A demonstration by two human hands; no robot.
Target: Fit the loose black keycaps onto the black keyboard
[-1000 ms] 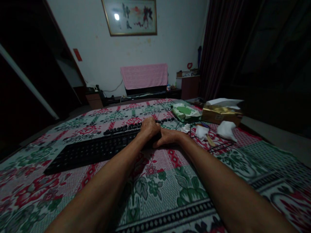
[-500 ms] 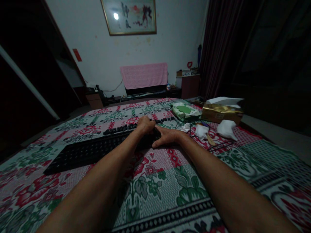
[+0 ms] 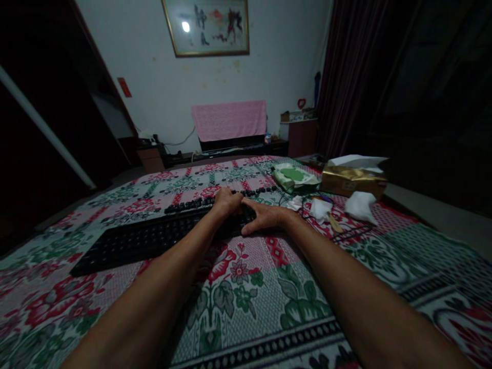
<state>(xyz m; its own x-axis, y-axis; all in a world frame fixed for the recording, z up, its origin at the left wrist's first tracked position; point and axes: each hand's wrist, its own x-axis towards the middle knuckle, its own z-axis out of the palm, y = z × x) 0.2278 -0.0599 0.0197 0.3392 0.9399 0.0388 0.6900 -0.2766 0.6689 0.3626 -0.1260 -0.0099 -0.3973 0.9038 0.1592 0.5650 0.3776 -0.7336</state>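
A black keyboard (image 3: 142, 241) lies slantwise on the flowered cloth. My left hand (image 3: 227, 201) is over its right part, fingers curled down and closed; whatever is between the fingertips is hidden. At the right end, my right hand (image 3: 261, 215) grips the keyboard, its thumb along the front edge and the other fingers toward the far side. The two hands nearly touch. Behind the keyboard, loose black keycaps (image 3: 188, 205) lie in a row on the cloth, running to the right past my hands.
To the right stand a green-and-white wipes pack (image 3: 294, 177) and a gold tissue box (image 3: 351, 179). Crumpled white tissues (image 3: 361, 206), a small wooden-coloured stick (image 3: 335, 223) and a dark cable (image 3: 351, 234) lie in front of them. The patterned cloth (image 3: 238, 297) covers the surface.
My left hand has shifted slightly left over the keyboard, baring some of its right end. The right hand stays at the end. The view has moved a little.
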